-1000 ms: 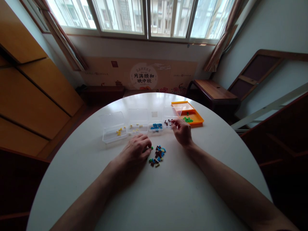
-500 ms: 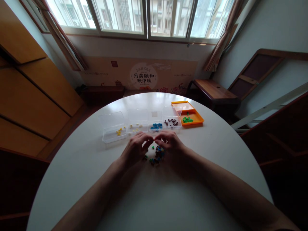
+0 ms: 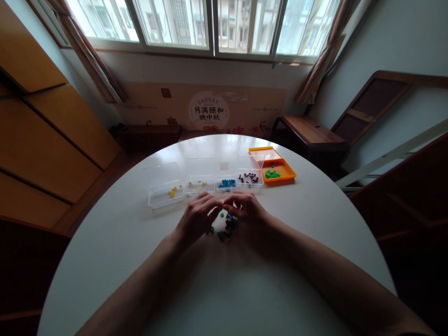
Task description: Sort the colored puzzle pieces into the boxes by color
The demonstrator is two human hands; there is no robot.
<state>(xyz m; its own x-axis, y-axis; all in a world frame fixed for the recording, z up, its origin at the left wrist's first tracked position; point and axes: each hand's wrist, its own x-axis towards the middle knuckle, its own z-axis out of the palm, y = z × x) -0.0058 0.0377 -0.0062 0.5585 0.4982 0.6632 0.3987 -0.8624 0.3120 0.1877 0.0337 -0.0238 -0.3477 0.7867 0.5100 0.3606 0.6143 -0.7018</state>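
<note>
Curling left hand (image 3: 196, 218), right hand (image 3: 247, 212) over bead pile (image 3: 226, 226).

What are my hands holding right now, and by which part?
It cannot be told. The left hand and right hand curl over the pile of small coloured pieces, fingertips touching it, but any pinched piece is hidden.

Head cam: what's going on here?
A person sits at a round white table. The left hand and right hand are curled over a small pile of mixed coloured pieces. Behind it stand clear boxes holding yellow, blue and dark pieces, and an orange tray with green ones.
</note>
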